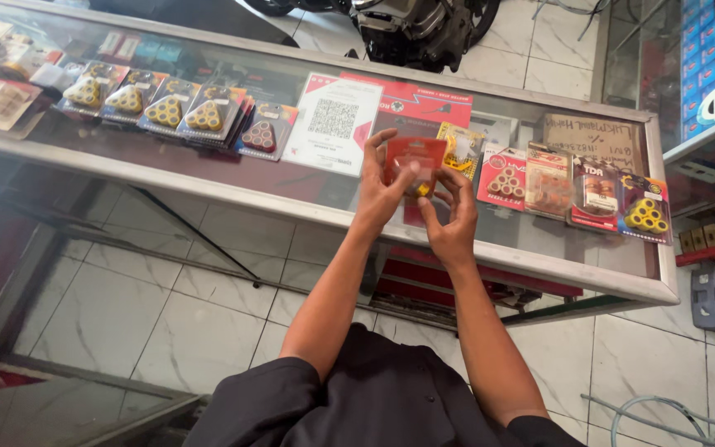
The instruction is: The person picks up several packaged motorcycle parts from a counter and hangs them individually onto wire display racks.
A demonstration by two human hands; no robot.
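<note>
I hold a small red blister pack [415, 156] with yellow round pieces showing at its lower edge, raised above the glass display counter [233, 199]. My left hand [384, 184] grips its left side, thumb across the front. My right hand [451, 217] pinches its lower right corner with fingertips. Both forearms reach forward from my dark sleeves.
Rows of similar packs of yellow rollers [167, 108] lie on the counter's left, and more red packs [597, 194] on the right. A white printed card [334, 124] lies in the middle. A motorcycle [411, 29] stands beyond the counter. Shelves [709, 132] stand at right.
</note>
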